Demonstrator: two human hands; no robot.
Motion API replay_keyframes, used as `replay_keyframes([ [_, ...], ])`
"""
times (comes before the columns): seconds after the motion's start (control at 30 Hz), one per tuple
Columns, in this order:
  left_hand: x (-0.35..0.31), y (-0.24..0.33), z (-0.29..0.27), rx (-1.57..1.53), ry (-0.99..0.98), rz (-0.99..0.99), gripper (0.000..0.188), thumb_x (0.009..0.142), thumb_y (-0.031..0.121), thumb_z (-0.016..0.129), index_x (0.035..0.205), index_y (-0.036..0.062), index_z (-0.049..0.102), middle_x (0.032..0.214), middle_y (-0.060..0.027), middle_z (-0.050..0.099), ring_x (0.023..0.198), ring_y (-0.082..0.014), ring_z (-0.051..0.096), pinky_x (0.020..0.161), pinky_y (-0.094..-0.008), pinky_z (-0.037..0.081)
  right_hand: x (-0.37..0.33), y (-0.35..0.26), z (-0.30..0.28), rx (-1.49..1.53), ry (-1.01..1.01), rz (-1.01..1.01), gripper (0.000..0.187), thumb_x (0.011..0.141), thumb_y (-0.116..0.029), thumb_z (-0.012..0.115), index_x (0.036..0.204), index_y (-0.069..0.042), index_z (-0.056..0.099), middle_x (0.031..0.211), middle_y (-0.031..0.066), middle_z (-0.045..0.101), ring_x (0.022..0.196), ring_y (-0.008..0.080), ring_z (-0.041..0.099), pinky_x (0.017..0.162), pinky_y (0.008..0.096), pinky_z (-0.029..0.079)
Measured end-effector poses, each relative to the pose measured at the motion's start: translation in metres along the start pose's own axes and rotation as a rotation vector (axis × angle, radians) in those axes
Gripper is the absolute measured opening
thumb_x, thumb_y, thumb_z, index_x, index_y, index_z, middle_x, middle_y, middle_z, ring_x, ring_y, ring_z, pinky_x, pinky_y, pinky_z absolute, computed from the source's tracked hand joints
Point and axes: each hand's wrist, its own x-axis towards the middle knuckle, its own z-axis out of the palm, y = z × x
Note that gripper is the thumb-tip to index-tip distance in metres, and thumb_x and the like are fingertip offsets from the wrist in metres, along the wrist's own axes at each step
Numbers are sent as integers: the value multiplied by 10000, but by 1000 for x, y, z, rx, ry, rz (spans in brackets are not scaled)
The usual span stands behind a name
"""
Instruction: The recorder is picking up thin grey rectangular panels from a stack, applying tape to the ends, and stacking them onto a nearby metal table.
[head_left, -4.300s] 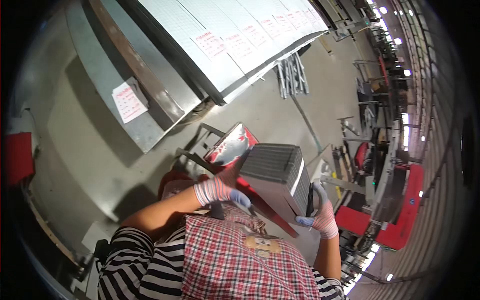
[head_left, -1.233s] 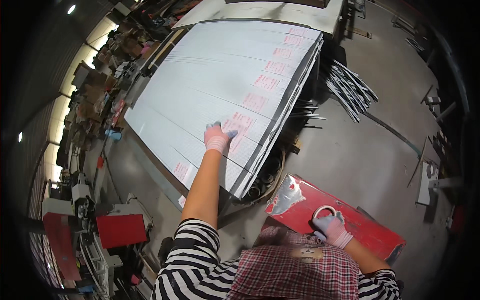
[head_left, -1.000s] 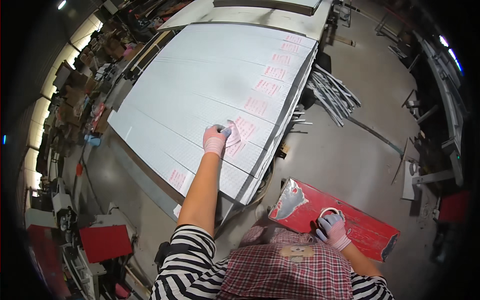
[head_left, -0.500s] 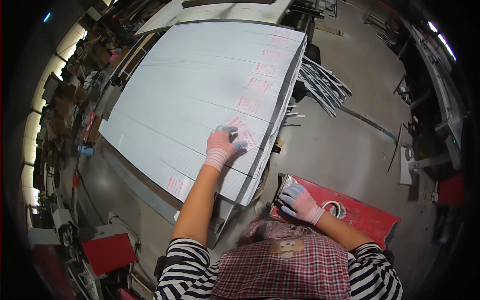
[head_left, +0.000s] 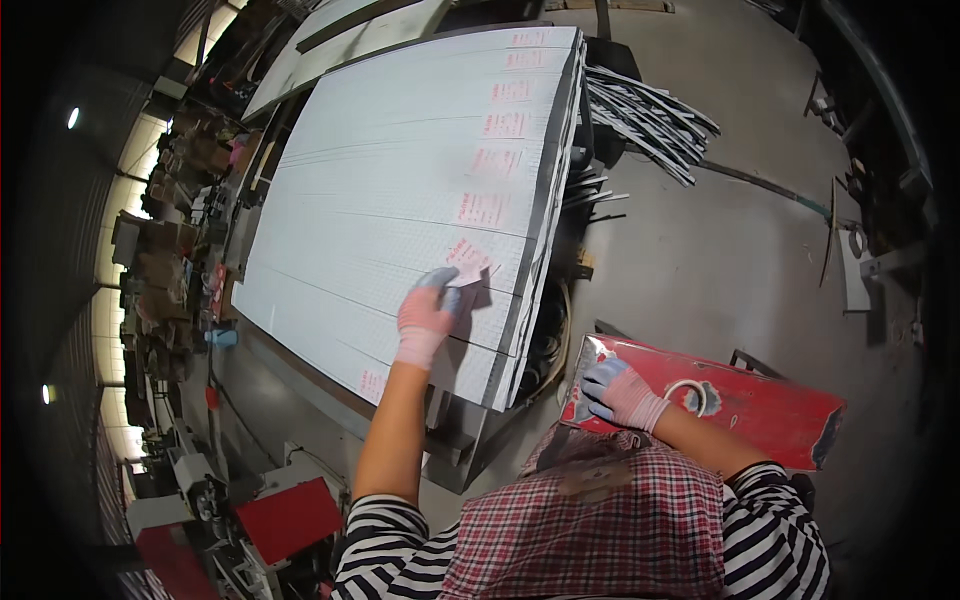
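Out over the pale sheets, toward their right side, the left hand has the action: its grip is closed, pinching a printed slip at the fingertips. And look at that slip, tilted just above the sheets, with a shadow falling beneath! Thin paper, by the look of it: next to no weight, limp, easy to crease or tear, likely to skate about on a smooth face. Best hold, I'd judge, is a light pinch at a corner or along one edge; squeeze harder and it would probably crumple. Gloves make a flat slip fiddly, though the blue-grey fingertips may lend some bite.

Farther up the right side, more slips lie flat in a row toward the far end.

Across to the right, the right hand rests on the left end of the red counter, fingers bent; whether that grip has anything under it, I cannot tell. Just right of it sits a white ring, stiff and light, I'd guess, and easiest taken by the rim.
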Motion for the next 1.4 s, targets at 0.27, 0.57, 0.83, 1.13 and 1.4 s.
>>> replay_keyframes([
  [0.27, -114, -59, -30, 234, -313, 336, 461, 815, 216, 682, 1268, 144, 628, 1361, -168, 568, 1268, -392, 508, 1087, -565, 368, 81, -16, 3, -191, 42, -189, 473, 884, -489, 610, 1112, -80, 676, 1072, 103, 690, 1103, 298, 620, 1017, 511, 388],
  [0.57, -114, -62, -44, 244, -372, 393, 447, 798, 275, 706, 1229, 179, 639, 1340, -167, 545, 1269, -414, 467, 1097, -555, 340, 95, -21, 48, 1064, -37, 595, 915, 782, -538, 794, 1456, -48, 414, 1253, 171, 624, 1123, 279, 626, 1023, 411, 458],
  [0.83, -114, -106, 11, -110, -152, 267, 260, 788, 253, 748, 1029, 155, 736, 1156, -154, 642, 1096, -376, 572, 951, -495, 450, 158, -74, 95, 2054, 226, 707, 804, 816, -319, 832, 1465, -72, 427, 1389, 106, 561, 1254, 225, 531, 1035, 428, 465],
  [1.13, -141, -7, 55, -186, -211, 435, 276, 799, 298, 737, 1060, 207, 732, 1159, -111, 629, 1072, -325, 574, 904, -484, 473, 35, -68, 22, 1928, 272, 897, 508, 942, -241, 682, 1356, -3, 508, 1196, 104, 652, 1076, 199, 648, 909, 358, 553],
  [1.4, -161, 19, 72, -141, -187, 371, 273, 820, 304, 725, 1075, 211, 695, 1233, -92, 607, 1153, -330, 550, 962, -499, 436, -108, -60, -102, -254, -243, 443, 584, 676, -276, 807, 1188, -96, 592, 1235, 129, 567, 1202, 361, 505, 1010, 500, 431],
])
